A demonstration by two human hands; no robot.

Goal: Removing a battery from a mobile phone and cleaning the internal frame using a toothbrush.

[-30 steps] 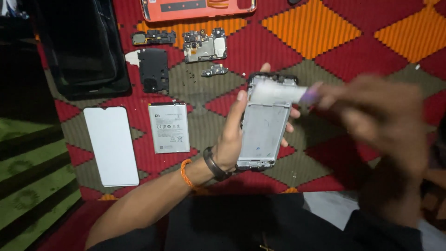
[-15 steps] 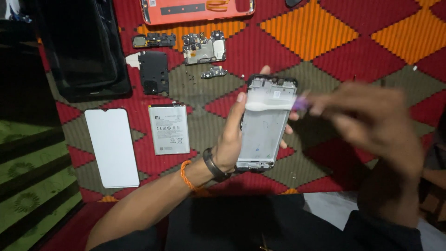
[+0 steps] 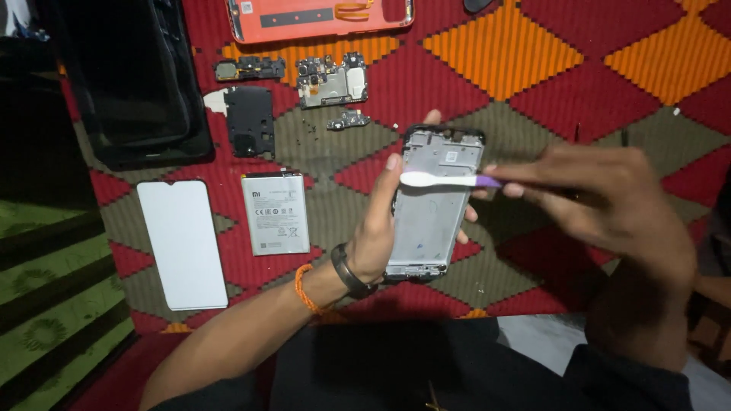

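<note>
Left hand (image 3: 377,228) grip closed around bare phone frame (image 3: 430,209), right hand (image 3: 590,202) grip pinching white brush (image 3: 449,180) against it

The left hand (image 3: 381,228) holds a bare phone frame (image 3: 430,205) upright. The right hand (image 3: 594,198) lays a small white-headed brush (image 3: 445,180) across it. A battery (image 3: 275,212) lies on the patterned cloth (image 3: 533,61) nearby.
</note>
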